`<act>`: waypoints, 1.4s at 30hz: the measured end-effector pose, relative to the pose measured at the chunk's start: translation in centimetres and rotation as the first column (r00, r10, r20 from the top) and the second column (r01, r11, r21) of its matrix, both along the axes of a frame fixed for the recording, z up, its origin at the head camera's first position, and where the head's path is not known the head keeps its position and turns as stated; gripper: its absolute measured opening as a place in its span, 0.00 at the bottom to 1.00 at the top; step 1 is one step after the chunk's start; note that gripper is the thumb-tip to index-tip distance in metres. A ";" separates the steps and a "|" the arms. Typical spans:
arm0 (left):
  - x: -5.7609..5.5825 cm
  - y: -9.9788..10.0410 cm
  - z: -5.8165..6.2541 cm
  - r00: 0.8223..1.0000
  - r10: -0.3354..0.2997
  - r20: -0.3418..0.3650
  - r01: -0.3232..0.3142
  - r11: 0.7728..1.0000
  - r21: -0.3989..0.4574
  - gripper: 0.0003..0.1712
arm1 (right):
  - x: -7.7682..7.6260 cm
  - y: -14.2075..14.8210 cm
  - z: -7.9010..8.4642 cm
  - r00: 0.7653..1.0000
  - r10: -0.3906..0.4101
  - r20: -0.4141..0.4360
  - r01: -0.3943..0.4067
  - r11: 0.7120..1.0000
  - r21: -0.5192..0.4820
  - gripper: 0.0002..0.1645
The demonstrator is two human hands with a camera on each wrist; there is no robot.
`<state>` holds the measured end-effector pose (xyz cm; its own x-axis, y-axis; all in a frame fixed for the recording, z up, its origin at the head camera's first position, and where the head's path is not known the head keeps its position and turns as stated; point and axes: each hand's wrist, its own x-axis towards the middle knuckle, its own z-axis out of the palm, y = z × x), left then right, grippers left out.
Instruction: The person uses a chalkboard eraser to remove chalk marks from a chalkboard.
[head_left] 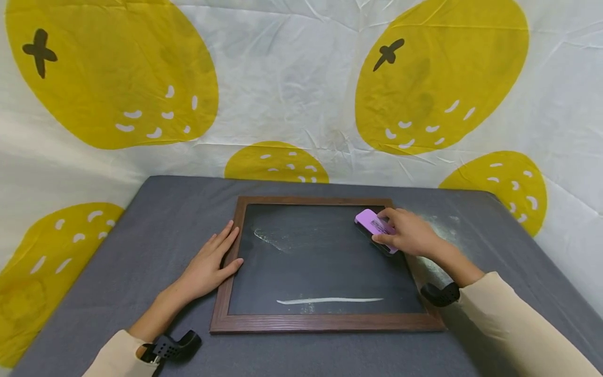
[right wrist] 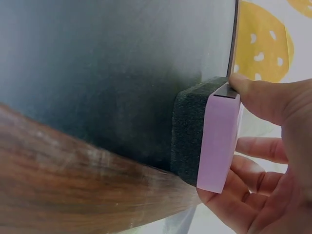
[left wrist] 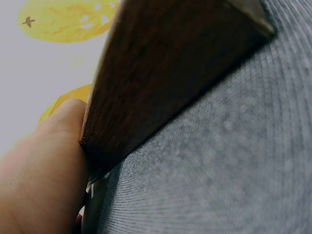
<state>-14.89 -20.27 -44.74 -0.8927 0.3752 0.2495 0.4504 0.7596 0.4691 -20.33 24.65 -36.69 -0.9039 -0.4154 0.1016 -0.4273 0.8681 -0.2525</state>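
Note:
A chalkboard (head_left: 311, 267) with a brown wooden frame (head_left: 330, 322) lies flat on the grey cloth. My right hand (head_left: 410, 232) grips a purple eraser (head_left: 373, 222) near the board's upper right. In the right wrist view the eraser's dark felt pad (right wrist: 187, 136) faces the board beside the wooden edge. A white chalk line (head_left: 330, 300) runs along the lower part, and a fainter smear (head_left: 270, 240) shows at the upper left. My left hand (head_left: 207, 267) rests on the left frame edge with fingers spread; in the left wrist view its thumb side touches the frame (left wrist: 146, 73).
Grey cloth (head_left: 188, 209) covers the table. Pale chalk dust (head_left: 443, 228) marks the cloth right of the board. Behind hangs a white curtain (head_left: 292, 68) printed with yellow fruit shapes. A black band (head_left: 171, 347) sits on the left wrist, another (head_left: 440, 294) on the right.

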 end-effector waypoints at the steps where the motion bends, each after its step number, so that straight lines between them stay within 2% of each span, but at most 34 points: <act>1: 0.0 0.0 0.0 1.000 0.002 0.001 -0.002 1.000 0.000 0.42 | 0.0 0.0 0.0 1.000 0.000 -0.002 0.000 1.000 -0.001 0.33; 12: 0.0 0.1 -0.1 1.000 0.004 -0.004 -0.004 1.000 -0.017 0.42 | 0.0 -0.1 -0.2 1.000 -0.006 -0.021 0.005 0.999 -0.036 0.34; 19: 0.1 -0.1 0.2 1.000 0.005 -0.012 -0.006 1.000 -0.021 0.42 | -0.4 -1.4 -0.2 0.999 0.005 -0.034 -0.007 0.999 -0.046 0.33; 27: -0.1 0.1 0.3 1.000 0.001 -0.019 -0.002 1.000 -0.025 0.42 | -0.5 -4.6 -0.1 1.000 0.022 -0.017 -0.022 1.000 -0.018 0.34; 42: -0.3 0.1 0.4 1.000 0.003 -0.017 -0.004 1.000 -0.026 0.43 | -1.3 -12.4 -0.1 0.996 0.080 0.029 -0.079 0.997 -0.017 0.35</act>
